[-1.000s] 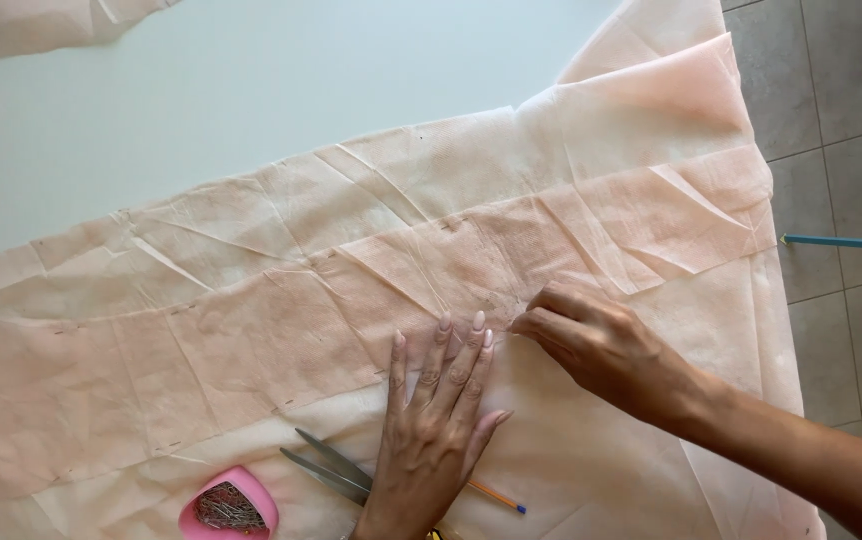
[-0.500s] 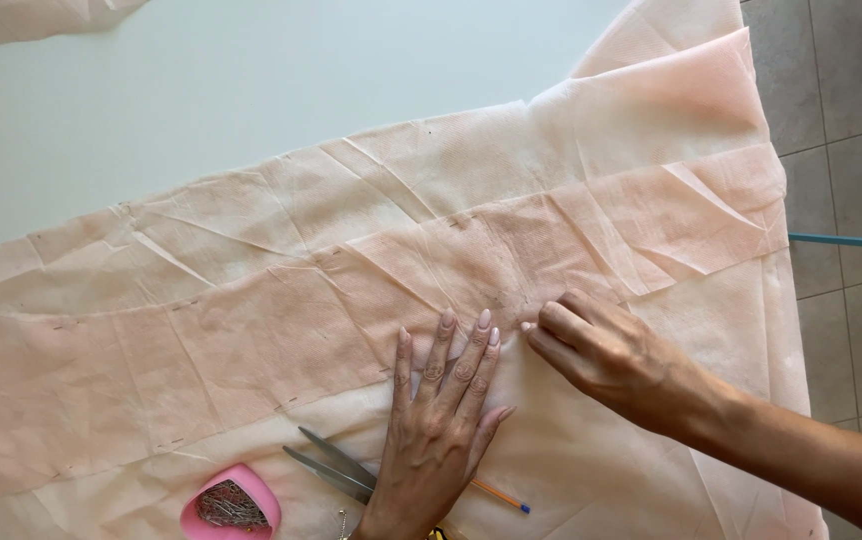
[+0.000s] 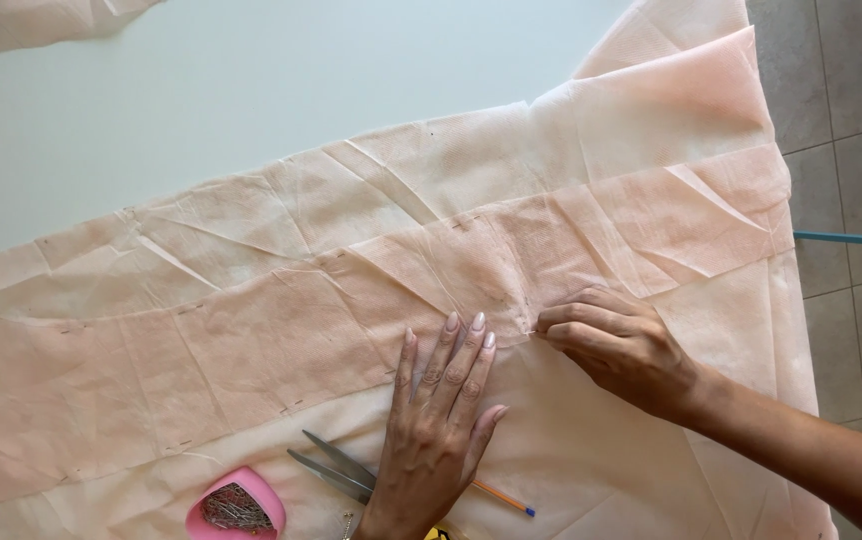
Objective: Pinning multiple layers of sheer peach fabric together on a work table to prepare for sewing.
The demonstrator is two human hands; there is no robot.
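Left hand (image 3: 438,420) flat, fingers spread, pressing pink cloth (image 3: 251,340) on tabletop (image 3: 251,90). Right hand (image 3: 621,345) grip pinched shut at the cloth edge, apparently on a pin. Risk: layers shifting, pin pricking left fingertips

Pale peach fabric (image 3: 351,330), pink pin dish (image 3: 236,508), white table (image 3: 251,90), perhaps orange pencil (image 3: 503,496)

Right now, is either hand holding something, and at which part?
The right hand pinches what looks like a pin at the pink fabric's edge; the left hand only presses flat.
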